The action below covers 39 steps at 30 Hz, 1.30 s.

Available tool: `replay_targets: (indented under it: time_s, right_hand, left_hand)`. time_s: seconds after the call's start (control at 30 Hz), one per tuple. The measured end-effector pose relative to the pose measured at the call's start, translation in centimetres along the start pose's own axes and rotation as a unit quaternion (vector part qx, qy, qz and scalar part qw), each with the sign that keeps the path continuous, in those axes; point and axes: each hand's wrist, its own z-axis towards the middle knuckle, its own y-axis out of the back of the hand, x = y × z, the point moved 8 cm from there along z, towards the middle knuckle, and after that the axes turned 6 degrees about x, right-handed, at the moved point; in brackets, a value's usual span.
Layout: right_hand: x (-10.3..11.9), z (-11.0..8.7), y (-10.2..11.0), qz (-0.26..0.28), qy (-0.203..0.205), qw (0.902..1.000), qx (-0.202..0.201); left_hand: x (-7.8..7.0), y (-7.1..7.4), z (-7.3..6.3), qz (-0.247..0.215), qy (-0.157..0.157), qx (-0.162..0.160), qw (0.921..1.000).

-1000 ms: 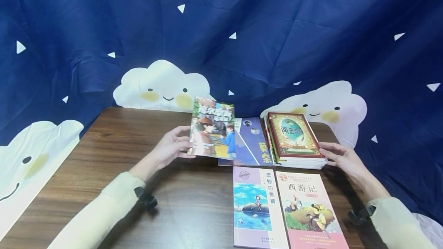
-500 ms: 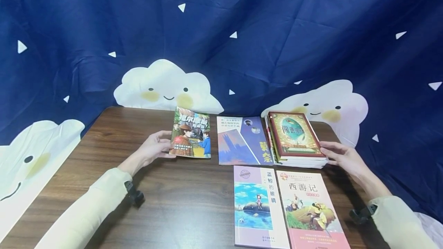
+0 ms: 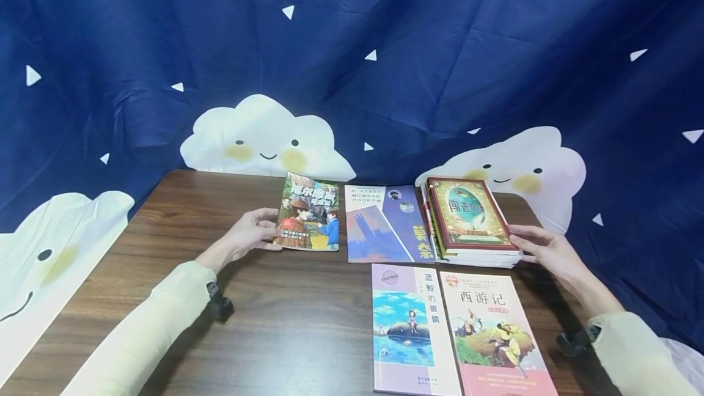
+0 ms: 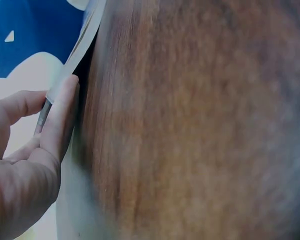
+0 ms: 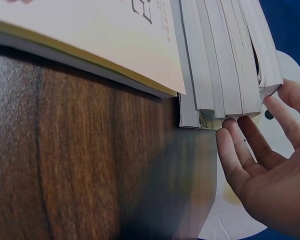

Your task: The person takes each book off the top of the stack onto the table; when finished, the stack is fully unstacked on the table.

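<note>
In the head view, my left hand [image 3: 249, 234] pinches the left edge of a comic-style book [image 3: 311, 216] with a hatted figure on its cover. The left wrist view shows the thin book edge [image 4: 83, 44] between thumb and fingers, close over the wood. My right hand [image 3: 546, 249] touches the right side of a stack of books [image 3: 469, 216] topped by a dark red one with a green oval. In the right wrist view its fingertips [image 5: 224, 137] rest along the page edges of the stack. A purple-and-white book [image 3: 379, 225] lies between the comic-style book and the stack.
In front lie a lilac book with a sea scene [image 3: 404, 329] and a pink-and-cream book [image 3: 497, 335], side by side on the brown wooden table [image 3: 275, 335]. A blue curtain [image 3: 330, 35] with white clouds hangs right behind the table's back edge.
My left hand has brought the comic-style book left, off the purple-and-white one, and lowered it toward the table, then shifted it slightly right. My right hand has stayed at the stack.
</note>
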Motion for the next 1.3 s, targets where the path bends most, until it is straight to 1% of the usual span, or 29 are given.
replay_targets:
  time_s: [0.07,0.13,0.23,0.3,0.33,0.4,0.47,0.57,0.67,0.77,0.9,1.03,1.17,1.3]
  right_hand:
    - [0.0,0.0,0.0,0.003,0.003,1.0000,0.000]
    - [0.0,0.0,-0.1,0.005,0.005,1.0000,0.001]
    - [0.0,0.0,0.0,0.008,0.005,1.0000,-0.001]
    - [0.0,0.0,0.0,0.008,0.003,1.0000,-0.002]
    - [-0.1,0.0,0.0,0.006,0.002,1.0000,-0.002]
    - [-0.1,0.1,0.0,0.005,0.000,1.0000,-0.002]
    - [-0.2,0.1,0.0,-0.001,-0.001,1.0000,-0.003]
    - [-0.4,0.2,0.0,-0.009,-0.003,0.9999,-0.005]
    - [-0.4,0.2,0.1,-0.018,-0.004,0.9998,-0.007]
    - [-0.3,0.2,0.1,-0.019,-0.004,0.9998,-0.007]
    - [-0.3,0.3,0.0,-0.013,-0.002,0.9999,-0.005]
    - [-0.3,0.3,0.0,-0.001,0.004,1.0000,-0.004]
    - [-0.3,0.2,0.0,0.008,0.006,1.0000,-0.002]
    - [-0.3,0.2,0.1,0.011,0.006,0.9999,-0.001]
  left_hand:
    - [-0.2,0.3,0.0,0.033,-0.001,-0.016,0.9993]
    - [-0.6,0.6,-0.1,0.076,-0.003,-0.034,0.9965]
    - [-1.4,0.8,-0.3,0.146,-0.006,-0.070,0.9868]
    - [-2.1,0.7,-0.4,0.179,-0.005,-0.091,0.9796]
    - [-2.5,0.5,-0.3,0.191,-0.006,-0.100,0.9765]
    - [-3.2,0.0,0.0,0.195,-0.013,-0.113,0.9741]
    - [-3.8,-1.1,0.5,0.180,-0.023,-0.112,0.9770]
    - [-4.5,-3.8,1.7,0.134,-0.040,-0.090,0.9861]
    - [-5.0,-7.3,3.1,0.087,-0.054,-0.067,0.9925]
    - [-5.4,-11.2,4.4,0.040,-0.066,-0.043,0.9961]
    - [-5.6,-16.2,5.9,-0.010,-0.072,-0.014,0.9973]
    - [-5.7,-20.5,7.1,-0.051,-0.071,0.011,0.9961]
    - [-5.8,-24.0,8.2,-0.080,-0.060,0.035,0.9944]
    - [-5.9,-26.6,9.2,-0.100,-0.056,0.044,0.9925]
